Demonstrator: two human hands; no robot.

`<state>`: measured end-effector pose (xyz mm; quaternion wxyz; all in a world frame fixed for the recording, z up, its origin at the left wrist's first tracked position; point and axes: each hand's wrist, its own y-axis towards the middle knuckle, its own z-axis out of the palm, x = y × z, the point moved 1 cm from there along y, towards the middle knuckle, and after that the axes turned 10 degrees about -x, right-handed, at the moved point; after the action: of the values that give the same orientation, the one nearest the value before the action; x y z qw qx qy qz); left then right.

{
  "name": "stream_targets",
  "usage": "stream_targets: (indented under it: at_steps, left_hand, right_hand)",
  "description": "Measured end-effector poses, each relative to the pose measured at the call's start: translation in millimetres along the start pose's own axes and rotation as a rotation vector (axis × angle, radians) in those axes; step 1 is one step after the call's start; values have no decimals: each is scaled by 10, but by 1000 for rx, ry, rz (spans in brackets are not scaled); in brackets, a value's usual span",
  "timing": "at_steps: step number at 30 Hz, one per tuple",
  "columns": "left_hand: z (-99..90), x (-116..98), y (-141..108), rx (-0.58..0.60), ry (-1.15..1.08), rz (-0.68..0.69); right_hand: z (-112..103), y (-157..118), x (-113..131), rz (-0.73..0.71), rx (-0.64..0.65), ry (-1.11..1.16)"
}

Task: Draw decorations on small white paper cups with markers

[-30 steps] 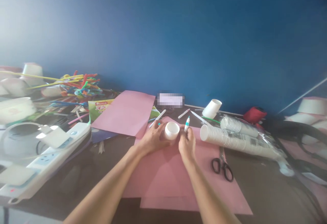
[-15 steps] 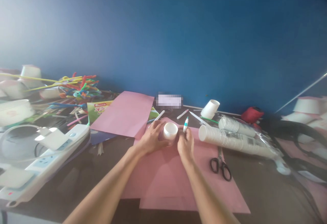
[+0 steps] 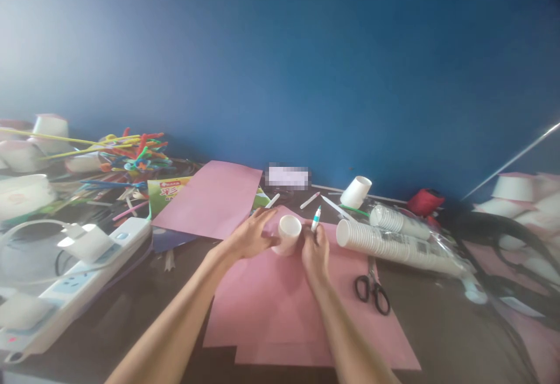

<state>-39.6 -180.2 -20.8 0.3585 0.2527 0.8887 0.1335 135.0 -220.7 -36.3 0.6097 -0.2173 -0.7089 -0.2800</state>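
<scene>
While both bare forearms reach forward from the lower edge of the view and converge near its middle, the hands flank a white cup (image 3: 289,237) over pink paper (image 3: 271,314). The cup is upright with its mouth upward; whether its base rests on the paper cannot be told. The left hand (image 3: 252,234) lies at the cup's left side, back of the hand upward, wrist nearly straight. Its fingers are spread, the foremost extended ahead, with the thumb side turned toward the cup; firm contact cannot be confirmed. The right hand (image 3: 315,248) stands at the cup's right side, thumb side up, its forearm angled inward from the lower right. Its fingers are closed on a marker (image 3: 317,218), which points up and forward, slightly right, showing a teal band. Scissors (image 3: 372,286) lie on the paper's right part, handles toward the person. Above them, a stack of cups (image 3: 398,248) lies on its side, partly in clear wrapping. Beyond the hands are a pen (image 3: 310,200) and a tilted spare cup (image 3: 356,192). A pink sheet (image 3: 212,200) lies ahead of the left hand.
</scene>
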Motion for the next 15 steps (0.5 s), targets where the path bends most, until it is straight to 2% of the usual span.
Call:
stream_targets:
  at_steps: [2, 4, 8, 11, 15]
  left_hand:
    - [-150, 26, 114, -18, 138, -64]
    - [-299, 71, 227, -26, 408, -158]
    - [-472, 244, 335, 114, 687, -357]
    - [-508, 380, 322, 155, 724, -430]
    - [-515, 401, 341, 200, 591, -427]
  right_hand:
    - [9, 1, -6, 12, -7, 4]
    - [16, 0, -6, 21, -14, 5]
    - [14, -3, 13, 28, -14, 14]
    - [6, 0, 19, 27, -8, 18]
    - [7, 14, -5, 34, 1, 11]
